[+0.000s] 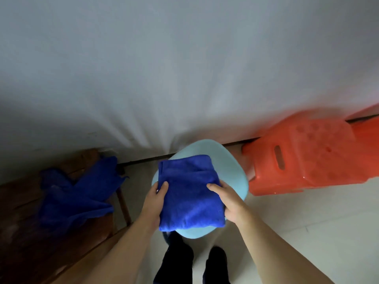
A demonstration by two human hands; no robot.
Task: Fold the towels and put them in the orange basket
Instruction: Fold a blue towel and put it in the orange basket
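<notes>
A folded blue towel [190, 191] lies over a pale blue rounded seat [231, 171] in front of me. My left hand [154, 201] grips the towel's left edge, thumb on top. At the towel's right edge my right hand [229, 201] holds on as well, fingers across the top. A heap of unfolded blue towels [78, 197] lies on a dark wooden table [30, 253] to the left. The orange basket [303, 152] sits upside down or on its side on the floor to the right, a handle slot facing me.
A bed with a white sheet [184, 68] fills the upper view, close behind the seat. The floor [307, 232] is pale tile. My dark trouser legs and shoes [194, 263] show below the seat. More orange plastic [367, 128] lies at the far right edge.
</notes>
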